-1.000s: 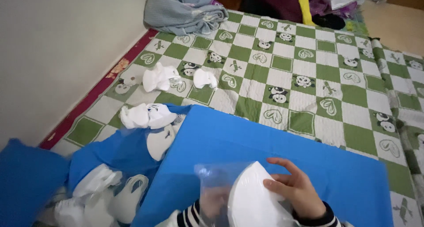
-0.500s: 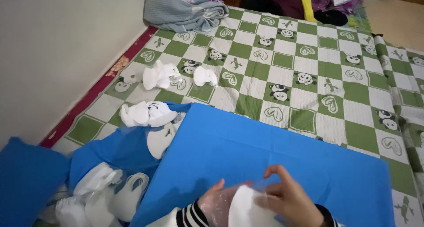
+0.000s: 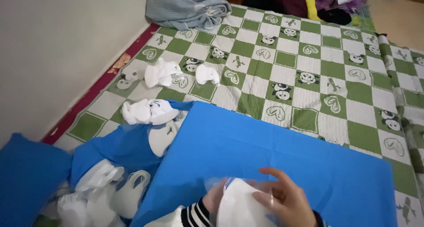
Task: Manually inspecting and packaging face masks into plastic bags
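At the bottom edge of the head view, my right hand (image 3: 285, 200) grips a white mask-shaped piece (image 3: 238, 205) through a clear plastic bag (image 3: 221, 185). My left hand (image 3: 213, 199), in a striped sleeve, holds the same bag and piece from the left side, mostly hidden behind them. Both hands hover over a flat blue sheet (image 3: 265, 147) spread on the green and white checked mat (image 3: 309, 68).
Several white folded pieces (image 3: 150, 111) lie on the mat left of the sheet, more (image 3: 162, 72) further back. White pieces in clear bags (image 3: 106, 191) pile at bottom left on crumpled blue cloth (image 3: 119, 150). A grey garment (image 3: 185, 8) lies against the wall.
My hands and the bagged white piece have dropped lower toward the bottom of the view. My right fingers have shifted over the top of the piece.
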